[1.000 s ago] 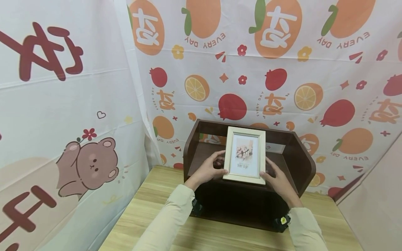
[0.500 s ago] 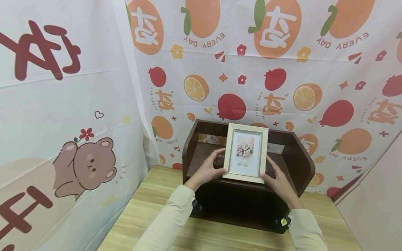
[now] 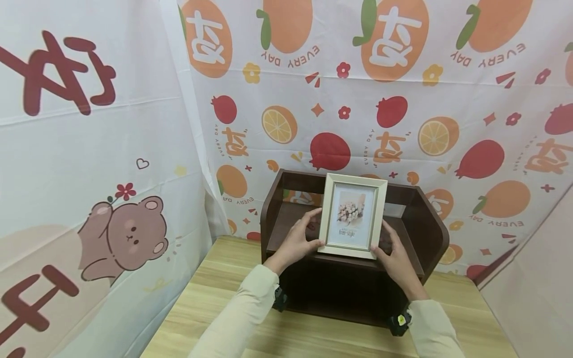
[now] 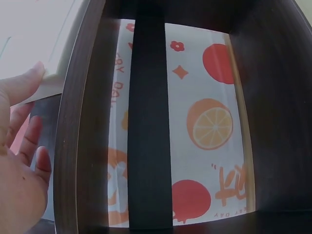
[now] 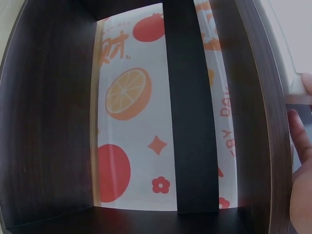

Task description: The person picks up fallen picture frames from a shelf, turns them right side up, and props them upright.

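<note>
A cream picture frame (image 3: 353,209) with a flower print and the words "free style" leans back at the front edge of the dark brown desktop shelf (image 3: 431,228). My left hand (image 3: 297,243) holds its lower left corner, thumb at the edge. At the lower right corner, my right hand (image 3: 396,256) holds the other side, thumb on the front rim. The left wrist view shows the pale frame (image 4: 34,44) beside the shelf board, with the left hand (image 4: 19,180) below it. Only part of the right hand (image 5: 304,195) appears in the right wrist view.
The shelf stands on a light wood-grain table (image 3: 201,293). Raised side panels and a back rail enclose its top board. Behind hangs a fruit-print cloth (image 3: 295,89), with a bear-print cloth (image 3: 134,238) along the left.
The picture frame has tipped more upright, its top edge rising and shifting slightly right. Both hands stay at its lower corners, almost in place.
</note>
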Motion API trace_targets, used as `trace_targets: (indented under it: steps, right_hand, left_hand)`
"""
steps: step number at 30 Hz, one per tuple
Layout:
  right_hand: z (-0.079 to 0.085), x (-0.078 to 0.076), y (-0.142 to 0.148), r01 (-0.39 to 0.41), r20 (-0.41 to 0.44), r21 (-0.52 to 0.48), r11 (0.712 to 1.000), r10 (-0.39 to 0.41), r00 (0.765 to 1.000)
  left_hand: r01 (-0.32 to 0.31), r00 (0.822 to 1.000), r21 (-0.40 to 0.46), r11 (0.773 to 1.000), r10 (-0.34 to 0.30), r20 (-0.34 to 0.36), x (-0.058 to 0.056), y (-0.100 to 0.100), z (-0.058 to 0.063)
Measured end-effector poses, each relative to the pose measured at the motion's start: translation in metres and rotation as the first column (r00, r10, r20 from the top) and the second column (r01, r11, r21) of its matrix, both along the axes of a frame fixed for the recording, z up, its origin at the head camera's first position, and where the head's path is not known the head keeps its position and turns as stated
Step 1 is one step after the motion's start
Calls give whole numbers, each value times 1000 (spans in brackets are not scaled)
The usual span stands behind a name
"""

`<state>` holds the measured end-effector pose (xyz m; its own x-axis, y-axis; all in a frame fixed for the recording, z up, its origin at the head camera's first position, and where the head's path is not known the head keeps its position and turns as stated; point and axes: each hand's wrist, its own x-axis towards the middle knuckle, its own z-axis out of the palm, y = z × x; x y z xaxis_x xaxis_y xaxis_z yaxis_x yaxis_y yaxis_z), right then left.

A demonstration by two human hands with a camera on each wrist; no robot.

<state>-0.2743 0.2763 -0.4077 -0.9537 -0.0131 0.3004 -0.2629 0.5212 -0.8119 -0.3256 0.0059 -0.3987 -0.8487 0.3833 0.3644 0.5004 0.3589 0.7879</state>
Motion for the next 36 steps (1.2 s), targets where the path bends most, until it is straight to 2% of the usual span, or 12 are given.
trace_targets:
  steps: [6,9,15,25,36]
  right_hand:
    - [-3,3,-2,25,-49,64,998,-22,999]
    - [-8,2,-3,45,-99,92,995,-36,994]
    - [-11,3,-6,74,-185,109,991,-53,981]
    - [-12,6,-7,118,-257,139,983,-80,963]
    - [-16,10,-9,165,-315,131,978,-116,942]
  left_hand:
    - [-42,993,-43,998,37,-108,6,0,0]
    - [-81,982,-69,994,68,-175,8,0,0]
    - [-134,963,-95,986,108,-247,12,1,-2]
    - [-108,954,-73,991,82,-289,14,-1,-3]
    - [-69,964,-23,997,61,-257,17,-4,-4]
